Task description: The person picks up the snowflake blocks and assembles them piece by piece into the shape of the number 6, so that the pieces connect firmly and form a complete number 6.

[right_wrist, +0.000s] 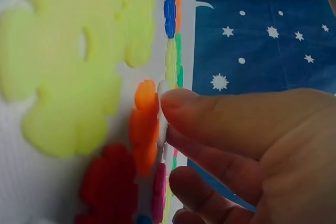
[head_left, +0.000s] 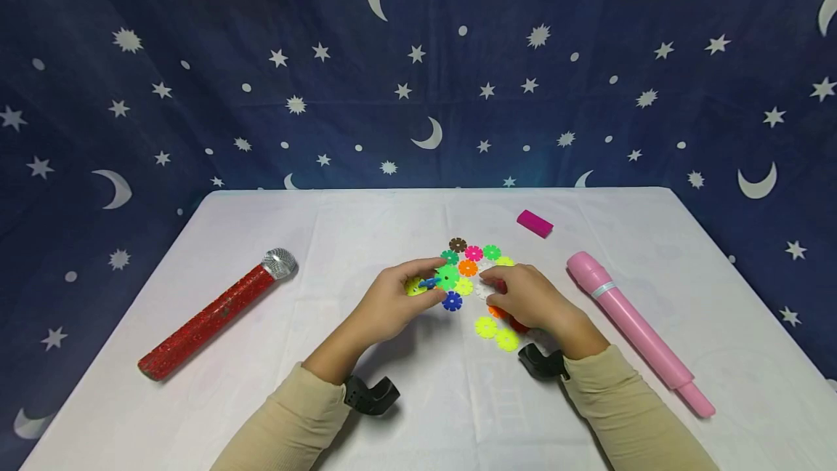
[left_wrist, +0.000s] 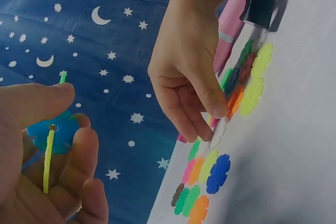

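Note:
My left hand (head_left: 392, 300) holds a small cluster of joined plastic notched discs above the table. In the left wrist view a blue notched disc (left_wrist: 62, 135) faces the camera, with a yellow disc (left_wrist: 48, 163) and a green disc (left_wrist: 63, 77) slotted into it edge-on. To the right, my right hand (head_left: 532, 300) reaches down among loose discs, its thumb and fingertips pinching a white notched disc (right_wrist: 162, 129) at the table. Beside those fingers lie an orange disc (right_wrist: 144, 129), a red disc (right_wrist: 110, 182) and large yellow discs (right_wrist: 63, 66).
Several more coloured discs, among them a dark blue one (head_left: 452, 301) and a brown one (head_left: 458, 245), lie between the hands. A red glittery microphone (head_left: 212, 318) is at left, a pink tube-shaped thing (head_left: 644, 333) at right. Behind sits a magenta block (head_left: 535, 224).

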### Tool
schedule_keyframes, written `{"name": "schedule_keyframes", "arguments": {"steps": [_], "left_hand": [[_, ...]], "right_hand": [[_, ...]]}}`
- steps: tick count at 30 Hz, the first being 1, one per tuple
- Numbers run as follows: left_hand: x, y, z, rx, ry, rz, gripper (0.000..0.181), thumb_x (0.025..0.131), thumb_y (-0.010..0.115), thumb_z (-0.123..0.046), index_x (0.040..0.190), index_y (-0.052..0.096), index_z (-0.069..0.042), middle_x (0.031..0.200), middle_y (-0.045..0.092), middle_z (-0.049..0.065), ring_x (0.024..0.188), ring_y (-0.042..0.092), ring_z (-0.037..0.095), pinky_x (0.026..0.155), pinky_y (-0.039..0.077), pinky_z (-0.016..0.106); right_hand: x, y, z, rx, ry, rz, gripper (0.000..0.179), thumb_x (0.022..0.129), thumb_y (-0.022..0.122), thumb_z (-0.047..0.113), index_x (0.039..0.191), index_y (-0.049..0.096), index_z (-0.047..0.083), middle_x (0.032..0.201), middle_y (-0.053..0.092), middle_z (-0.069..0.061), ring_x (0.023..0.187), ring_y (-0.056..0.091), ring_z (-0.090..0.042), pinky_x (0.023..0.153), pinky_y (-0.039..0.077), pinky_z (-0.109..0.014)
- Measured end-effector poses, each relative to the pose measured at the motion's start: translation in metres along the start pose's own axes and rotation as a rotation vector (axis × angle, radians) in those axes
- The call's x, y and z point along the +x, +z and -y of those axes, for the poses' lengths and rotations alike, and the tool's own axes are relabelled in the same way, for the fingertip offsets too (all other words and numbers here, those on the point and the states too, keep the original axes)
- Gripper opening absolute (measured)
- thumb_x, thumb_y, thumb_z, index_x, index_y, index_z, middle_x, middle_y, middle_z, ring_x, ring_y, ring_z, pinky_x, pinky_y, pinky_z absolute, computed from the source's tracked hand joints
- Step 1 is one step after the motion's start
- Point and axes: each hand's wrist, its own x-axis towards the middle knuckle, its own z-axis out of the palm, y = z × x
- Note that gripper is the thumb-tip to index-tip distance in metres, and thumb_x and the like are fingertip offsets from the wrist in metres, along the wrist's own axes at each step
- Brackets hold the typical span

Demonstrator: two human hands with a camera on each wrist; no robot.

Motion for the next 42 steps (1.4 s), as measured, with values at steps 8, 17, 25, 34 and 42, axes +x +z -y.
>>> {"name": "schedule_keyframes", "arguments": {"steps": [8, 17, 25, 34, 42], "left_hand": [[-0.0020, 0.0012, -0.0032, 0.058, 0.019, -0.017, 0.039, 0.089, 0.077, -0.019, 0.126, 0.068, -0.013, 0.107, 0.070, 0.002, 0.106, 0.064, 0.021, 0.087, 0.052, 0.037], [-0.0023, 0.0019, -0.0028, 0.095, 0.078, 0.019, 0.043, 0.090, 0.076, -0.018, 0.131, 0.066, -0.011, 0.108, 0.071, 0.004, 0.104, 0.065, 0.020, 0.087, 0.053, 0.034], [-0.0015, 0.0027, -0.0023, 0.129, 0.091, 0.014, 0.040, 0.089, 0.077, -0.017, 0.128, 0.067, -0.012, 0.106, 0.071, 0.003, 0.101, 0.064, 0.020, 0.085, 0.053, 0.034], [-0.0019, 0.0028, -0.0019, 0.139, 0.082, 0.007, 0.041, 0.089, 0.077, -0.016, 0.128, 0.067, -0.012, 0.104, 0.070, 0.002, 0.099, 0.064, 0.019, 0.084, 0.053, 0.033], [-0.0013, 0.0021, -0.0019, 0.145, 0.077, 0.012, 0.040, 0.089, 0.077, -0.016, 0.128, 0.067, -0.012, 0.106, 0.070, 0.003, 0.100, 0.064, 0.020, 0.084, 0.053, 0.033]], "right_hand": [[0.0015, 0.0037, 0.0020, -0.031, -0.023, -0.034, 0.037, 0.091, 0.072, 0.012, 0.126, 0.068, 0.002, 0.122, 0.067, -0.015, 0.116, 0.057, -0.039, 0.104, 0.041, -0.055], [0.0036, 0.0088, 0.0057, -0.046, -0.020, -0.055, 0.035, 0.092, 0.070, 0.007, 0.125, 0.066, -0.001, 0.123, 0.065, -0.018, 0.120, 0.056, -0.039, 0.106, 0.040, -0.054], [0.0037, 0.0088, 0.0060, -0.047, -0.005, -0.041, 0.038, 0.091, 0.071, 0.009, 0.127, 0.065, -0.002, 0.126, 0.064, -0.018, 0.123, 0.054, -0.039, 0.107, 0.039, -0.054], [0.0047, 0.0095, 0.0062, 0.003, 0.042, -0.034, 0.035, 0.092, 0.069, 0.007, 0.126, 0.065, -0.002, 0.100, 0.063, -0.007, 0.096, 0.058, -0.027, 0.095, 0.049, -0.047], [0.0041, 0.0094, 0.0047, 0.004, 0.021, -0.046, 0.039, 0.091, 0.071, 0.009, 0.128, 0.064, -0.001, 0.126, 0.063, -0.017, 0.122, 0.054, -0.037, 0.107, 0.039, -0.054]]}}
